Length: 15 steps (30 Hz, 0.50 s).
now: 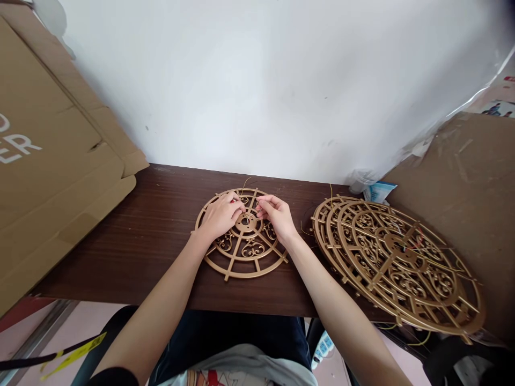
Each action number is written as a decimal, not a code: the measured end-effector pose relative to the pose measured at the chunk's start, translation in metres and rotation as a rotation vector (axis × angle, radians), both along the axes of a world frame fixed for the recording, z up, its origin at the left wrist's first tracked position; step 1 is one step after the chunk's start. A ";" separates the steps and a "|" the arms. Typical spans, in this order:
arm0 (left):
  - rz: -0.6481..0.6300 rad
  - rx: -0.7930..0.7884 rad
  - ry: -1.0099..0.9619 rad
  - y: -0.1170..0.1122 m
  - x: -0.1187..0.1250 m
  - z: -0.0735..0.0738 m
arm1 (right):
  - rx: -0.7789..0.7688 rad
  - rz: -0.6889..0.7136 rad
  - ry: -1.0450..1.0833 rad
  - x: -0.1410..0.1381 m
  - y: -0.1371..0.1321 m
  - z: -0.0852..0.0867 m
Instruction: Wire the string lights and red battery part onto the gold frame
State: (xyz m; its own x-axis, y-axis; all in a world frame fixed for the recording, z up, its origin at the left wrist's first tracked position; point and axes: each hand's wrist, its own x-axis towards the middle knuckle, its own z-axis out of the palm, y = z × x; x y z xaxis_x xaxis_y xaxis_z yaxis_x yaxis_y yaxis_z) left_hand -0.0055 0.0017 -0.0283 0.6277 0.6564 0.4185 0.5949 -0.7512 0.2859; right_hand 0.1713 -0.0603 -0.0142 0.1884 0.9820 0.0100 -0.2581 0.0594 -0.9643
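Observation:
A round gold-coloured openwork frame (232, 260), with spokes and scroll ornaments, lies flat on the dark wooden table in front of me. My left hand (223, 215) rests over its upper left part, fingers pinched near the hub on a thin wire (246, 216). A speck of red shows by those fingertips. Just across the hub, my right hand (277, 214) is closed in a pinch over the upper right scrollwork. What sits between its thumb and finger is too small to name. Another thin yellowish wire end (243, 185) sticks up past the frame's far rim.
Several similar gold frames (378, 281) are stacked at the right, with loose wires on them. A clear cup (359, 181) and a blue-white packet (379, 191) stand behind. A large cardboard box (60, 145) borders the table (132, 257) at left; a white wall (241, 91) closes the back.

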 end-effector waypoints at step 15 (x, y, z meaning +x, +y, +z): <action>0.000 0.064 0.019 -0.012 0.006 0.013 | 0.031 -0.042 -0.320 0.000 -0.002 0.001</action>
